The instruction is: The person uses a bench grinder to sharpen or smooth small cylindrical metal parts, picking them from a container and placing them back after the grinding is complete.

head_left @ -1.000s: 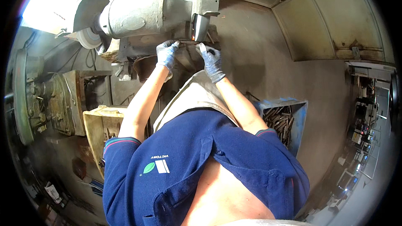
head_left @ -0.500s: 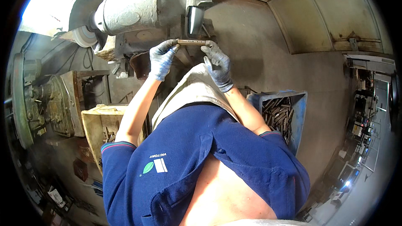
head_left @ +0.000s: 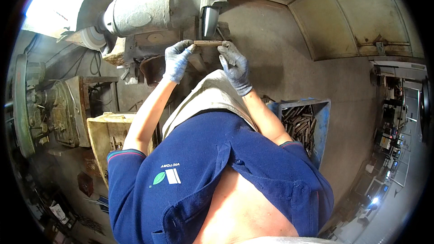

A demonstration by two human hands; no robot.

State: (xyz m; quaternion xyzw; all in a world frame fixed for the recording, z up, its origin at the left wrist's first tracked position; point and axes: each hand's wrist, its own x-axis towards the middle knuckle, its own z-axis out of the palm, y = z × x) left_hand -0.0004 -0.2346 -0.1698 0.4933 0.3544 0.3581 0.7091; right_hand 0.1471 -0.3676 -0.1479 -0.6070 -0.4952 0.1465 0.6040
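Note:
Between my two gloved hands is a short, narrow brownish metal bar [head_left: 208,43], held level. My left hand [head_left: 177,58] pinches its left end between thumb and fingers. At the other end, my right hand [head_left: 234,63] grips with the fingertips, its thumb lower down and apart from the bar. Just beyond the bar stands a grey bench grinder [head_left: 144,13]. Its right-hand wheel [head_left: 210,21] shows its edge under a guard, close above the bar and not touching it. A pale wheel [head_left: 92,37] sits at the grinder's left end.
To my right is a blue bin [head_left: 322,129] holding many metal bars [head_left: 299,124]. A yellowish bin [head_left: 101,142] with a few metal pieces stands to my left. Farther left is a greenish machine [head_left: 61,113]. A light apron [head_left: 203,92] covers my lap.
The bar has been turned about its length: the row of small holes on its face no longer shows plainly. Both hands have shifted only slightly, still holding its ends.

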